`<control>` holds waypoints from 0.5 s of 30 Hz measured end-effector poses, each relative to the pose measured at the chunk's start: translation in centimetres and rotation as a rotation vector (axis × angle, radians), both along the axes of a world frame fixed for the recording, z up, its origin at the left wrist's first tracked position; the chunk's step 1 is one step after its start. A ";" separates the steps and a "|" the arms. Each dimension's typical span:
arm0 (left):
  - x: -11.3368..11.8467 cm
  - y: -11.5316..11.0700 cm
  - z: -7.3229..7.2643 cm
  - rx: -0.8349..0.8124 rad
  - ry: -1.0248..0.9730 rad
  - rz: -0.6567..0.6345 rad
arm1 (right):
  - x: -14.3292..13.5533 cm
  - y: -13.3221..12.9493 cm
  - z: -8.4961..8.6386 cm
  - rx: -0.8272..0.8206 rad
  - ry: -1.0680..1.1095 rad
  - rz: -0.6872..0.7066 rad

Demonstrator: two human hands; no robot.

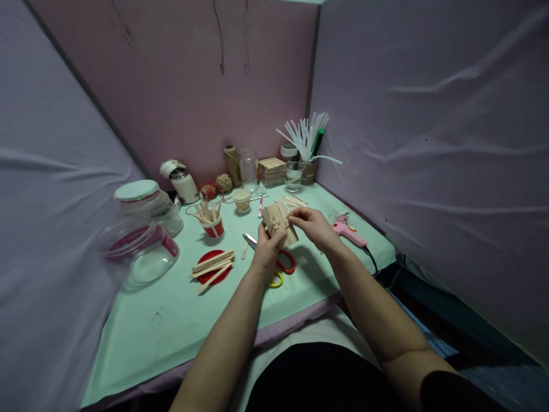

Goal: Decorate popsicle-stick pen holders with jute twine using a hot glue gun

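My left hand point(269, 247) grips a small panel of wooden craft sticks point(271, 214) from below and holds it tilted above the table. A little flower-like wooden shape sits on its face. At the panel's right side, the thumb and fingers of my right hand point(316, 226) are pinched together; what is between them, if anything, is too small to make out. Beneath my hands lie scissors point(286, 263) with red and yellow handle loops, partly hidden by my left hand. Just behind the panel is a pile of loose craft sticks point(295, 201).
A pink glue gun point(350, 233) with a black cord lies right. Left are a red lid point(223, 273) under sticks, a red-and-white cup point(214, 228) of sticks and a clear plastic jar point(150, 266). Behind stand a paper cup point(242, 201), twine point(223, 183) and glue sticks point(305, 137).
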State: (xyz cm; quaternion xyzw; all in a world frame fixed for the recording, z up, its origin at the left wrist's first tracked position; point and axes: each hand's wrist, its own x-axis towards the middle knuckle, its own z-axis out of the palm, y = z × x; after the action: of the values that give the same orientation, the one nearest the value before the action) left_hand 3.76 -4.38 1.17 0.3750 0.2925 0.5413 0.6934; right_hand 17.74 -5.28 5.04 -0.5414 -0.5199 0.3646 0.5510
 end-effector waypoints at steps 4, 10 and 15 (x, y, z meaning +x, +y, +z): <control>0.0 0.0 0.0 -0.004 0.004 0.003 | -0.1 0.1 -0.1 0.011 -0.017 -0.008; 0.1 0.0 0.0 -0.004 -0.014 -0.002 | -0.4 0.2 -0.5 0.044 -0.047 -0.036; -0.1 -0.2 0.2 0.001 -0.007 -0.009 | -0.8 0.0 -0.7 0.096 -0.083 -0.081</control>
State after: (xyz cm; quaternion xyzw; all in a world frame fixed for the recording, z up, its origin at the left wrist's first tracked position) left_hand 3.66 -4.62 1.40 0.3745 0.2882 0.5398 0.6966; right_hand 16.92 -5.28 4.38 -0.5498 -0.5368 0.2937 0.5685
